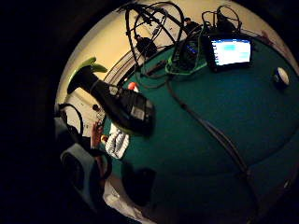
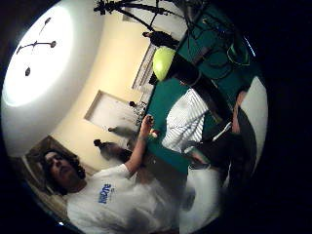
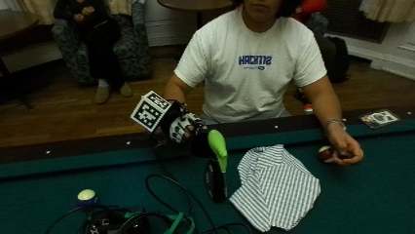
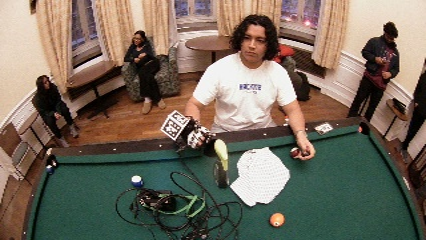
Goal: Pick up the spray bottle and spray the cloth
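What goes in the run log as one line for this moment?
hand: gloved right hand grips spray bottle at its top | bottle: upright on table | cloth: striped cloth flat beside it | spray: not visible

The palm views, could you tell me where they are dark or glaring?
Thumb side palm view: the ceiling lamp glares white, the spray bottle is a dark silhouette. Little finger side palm view: dim, with the lit screen washed out and the cloth barely lit.
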`<state>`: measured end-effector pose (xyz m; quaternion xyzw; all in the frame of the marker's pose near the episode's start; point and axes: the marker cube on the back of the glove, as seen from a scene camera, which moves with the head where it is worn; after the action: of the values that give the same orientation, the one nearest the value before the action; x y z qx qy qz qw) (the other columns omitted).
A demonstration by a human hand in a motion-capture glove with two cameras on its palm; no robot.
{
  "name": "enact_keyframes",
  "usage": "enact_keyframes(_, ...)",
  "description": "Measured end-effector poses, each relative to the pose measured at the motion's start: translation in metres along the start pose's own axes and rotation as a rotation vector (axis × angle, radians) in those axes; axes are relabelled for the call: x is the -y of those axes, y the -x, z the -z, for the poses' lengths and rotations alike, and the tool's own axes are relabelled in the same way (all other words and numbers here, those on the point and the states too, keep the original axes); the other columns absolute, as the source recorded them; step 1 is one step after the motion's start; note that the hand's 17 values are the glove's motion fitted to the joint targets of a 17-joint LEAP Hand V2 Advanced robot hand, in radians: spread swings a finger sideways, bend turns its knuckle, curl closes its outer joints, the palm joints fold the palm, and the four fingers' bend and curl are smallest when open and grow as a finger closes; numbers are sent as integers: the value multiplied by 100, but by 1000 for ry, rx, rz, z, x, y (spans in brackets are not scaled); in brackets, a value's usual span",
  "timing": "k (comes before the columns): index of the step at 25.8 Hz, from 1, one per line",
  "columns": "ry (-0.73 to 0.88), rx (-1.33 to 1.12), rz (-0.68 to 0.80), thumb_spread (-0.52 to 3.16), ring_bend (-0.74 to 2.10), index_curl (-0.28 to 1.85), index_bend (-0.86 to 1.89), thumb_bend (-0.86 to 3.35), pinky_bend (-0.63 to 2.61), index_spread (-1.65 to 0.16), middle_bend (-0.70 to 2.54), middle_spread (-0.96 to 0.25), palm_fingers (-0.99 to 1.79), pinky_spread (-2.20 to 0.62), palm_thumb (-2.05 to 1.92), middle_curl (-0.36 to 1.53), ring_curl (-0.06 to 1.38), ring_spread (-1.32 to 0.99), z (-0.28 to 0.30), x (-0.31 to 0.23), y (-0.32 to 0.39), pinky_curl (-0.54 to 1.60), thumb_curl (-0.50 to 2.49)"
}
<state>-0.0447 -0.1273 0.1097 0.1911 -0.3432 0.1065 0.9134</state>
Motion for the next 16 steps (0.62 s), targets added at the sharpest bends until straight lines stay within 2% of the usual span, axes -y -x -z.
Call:
enact_keyframes(5,-14,-14,-3,67,103,60,73,5,98,-25,77,-24,127,-16,105,65,63,-21,4,1,-1,68,60)
enact_keyframes(11,33,-46,-4,77,97,59,58,-6,91,-24,76,-21,117,-21,89,65,62,-20,-3,1,-2,65,56)
enact_keyframes(16,99,-35,-23,85,80,51,37,-6,74,-27,62,-19,94,-26,80,59,54,-20,-16,2,-1,56,51)
